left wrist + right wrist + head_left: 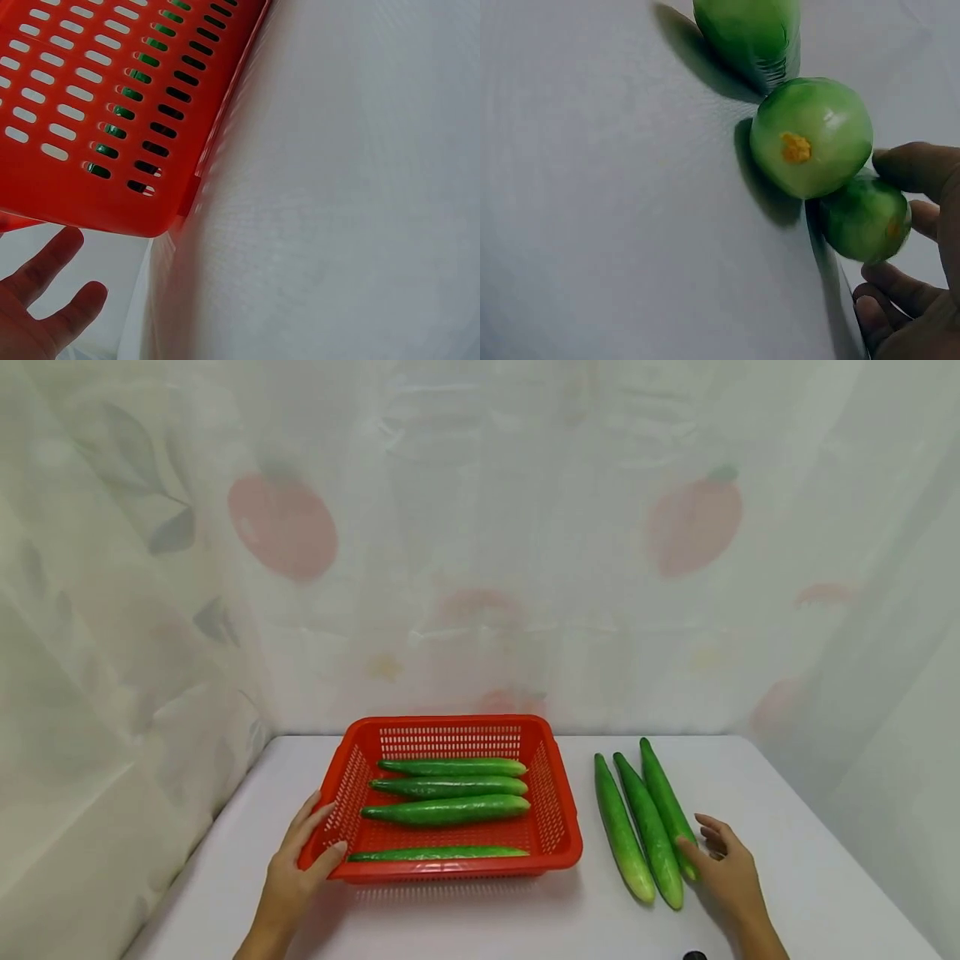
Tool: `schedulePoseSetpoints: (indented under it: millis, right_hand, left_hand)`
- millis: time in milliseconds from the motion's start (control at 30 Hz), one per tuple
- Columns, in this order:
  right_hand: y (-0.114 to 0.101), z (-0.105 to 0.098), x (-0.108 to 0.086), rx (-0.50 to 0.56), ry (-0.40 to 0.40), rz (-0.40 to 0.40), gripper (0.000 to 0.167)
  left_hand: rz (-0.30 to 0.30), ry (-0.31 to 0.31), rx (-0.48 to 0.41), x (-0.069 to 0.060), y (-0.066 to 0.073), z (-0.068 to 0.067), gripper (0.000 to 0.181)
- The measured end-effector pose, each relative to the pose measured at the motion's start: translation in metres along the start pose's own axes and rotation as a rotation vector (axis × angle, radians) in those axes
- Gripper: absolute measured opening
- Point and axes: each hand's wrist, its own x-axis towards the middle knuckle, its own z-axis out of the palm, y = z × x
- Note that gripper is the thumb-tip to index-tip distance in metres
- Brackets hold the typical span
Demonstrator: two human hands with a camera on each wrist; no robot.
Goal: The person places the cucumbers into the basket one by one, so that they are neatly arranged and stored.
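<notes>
Left of the red plastic basket (442, 866), my left hand (296, 864) is at the near left corner, thumb and fingers extended by the rim. In the left wrist view the fingers (56, 259) are spread beside the perforated basket wall (82, 202). Several cucumbers lie crosswise inside, among them a thick cucumber (446, 811). My right hand (723, 868) is at the rightmost cucumber (667, 797) on the table. Its thumb touches the near end, while the fingers lie along the far side with a small gap. In the right wrist view, thumb and fingers straddle that cucumber's tip (866, 221).
Two more cucumbers lie beside it, the middle cucumber (648, 831) and the left cucumber (622, 831). A small black round object (694, 955) is at the front edge of view. A printed white curtain (480, 543) surrounds the white table (795, 827).
</notes>
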Motion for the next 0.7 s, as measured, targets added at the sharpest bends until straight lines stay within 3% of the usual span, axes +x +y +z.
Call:
schedulePoseSetpoints:
  millis: [167,400,700]
  right_hand:
    - [0.0008,0.0042,-0.0016,-0.036,0.074,-0.031,0.054]
    - [0.0024,0.0053,-0.002,-0.07,0.165,0.027,0.042]
    - [0.0067,0.0062,0.0001,-0.154,0.206,0.023,0.047]
  left_hand:
    - [0.001,-0.006,-0.01,-0.0005,-0.0017,-0.0011,0.051]
    - [-0.006,-0.002,-0.003,-0.0002,-0.002,-0.0007,0.051]
    - [0.004,-0.001,-0.009,0.0002,-0.0028,-0.0008,0.051]
